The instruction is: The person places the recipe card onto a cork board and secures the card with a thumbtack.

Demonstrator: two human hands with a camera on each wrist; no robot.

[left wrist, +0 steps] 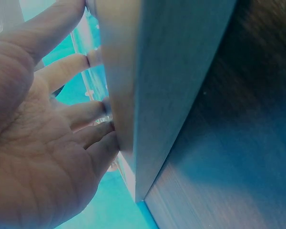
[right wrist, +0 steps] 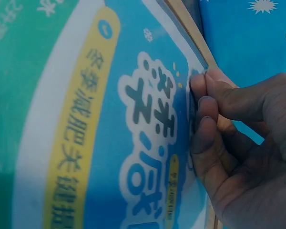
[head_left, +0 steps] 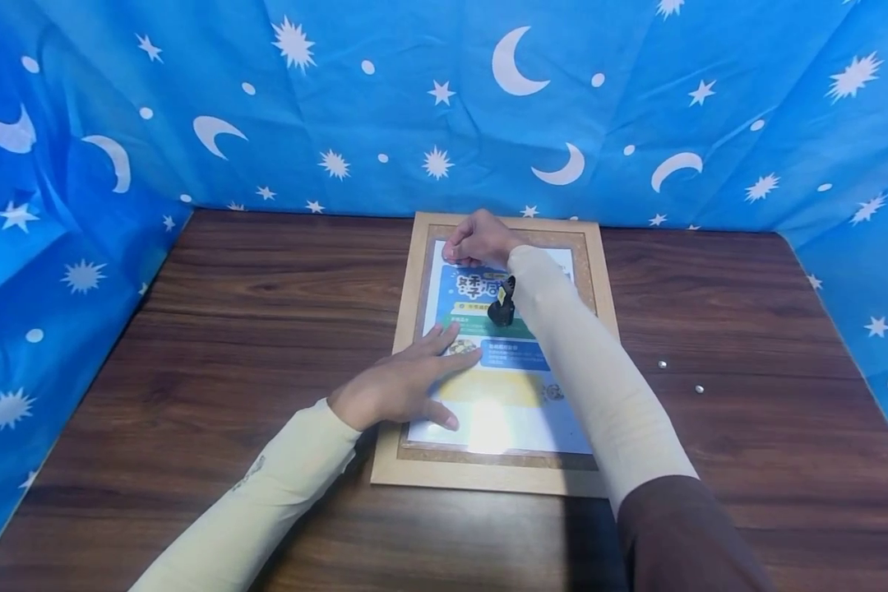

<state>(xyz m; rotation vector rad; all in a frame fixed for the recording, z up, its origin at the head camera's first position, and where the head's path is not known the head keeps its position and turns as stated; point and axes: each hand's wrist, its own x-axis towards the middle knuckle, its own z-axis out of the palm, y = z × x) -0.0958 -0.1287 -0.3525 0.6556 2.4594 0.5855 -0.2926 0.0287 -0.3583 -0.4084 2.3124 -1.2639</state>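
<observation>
A printed poster (head_left: 518, 415) with blue, green and yellow panels lies on a wood-framed cork board (head_left: 481, 475). My left hand (head_left: 407, 382) spreads over the board's left side, fingers straight and resting on the poster. In the left wrist view, its fingertips (left wrist: 107, 107) reach over the frame's edge. My right hand (head_left: 484, 240) is at the poster's upper left corner. There, thumb and index fingertips (right wrist: 221, 81) pinch together at the sheet's top edge, the other fingers curled against it. What they pinch is mostly hidden; I cannot tell its kind.
Two small silvery tack-like pieces, one nearer the board (head_left: 662, 364) and one farther right (head_left: 699, 389), lie on the dark wooden table (head_left: 281, 304). A blue cloth (head_left: 385, 99) with moons and stars hangs behind and at both sides. A black wrist camera (head_left: 500, 311) sits at the right wrist.
</observation>
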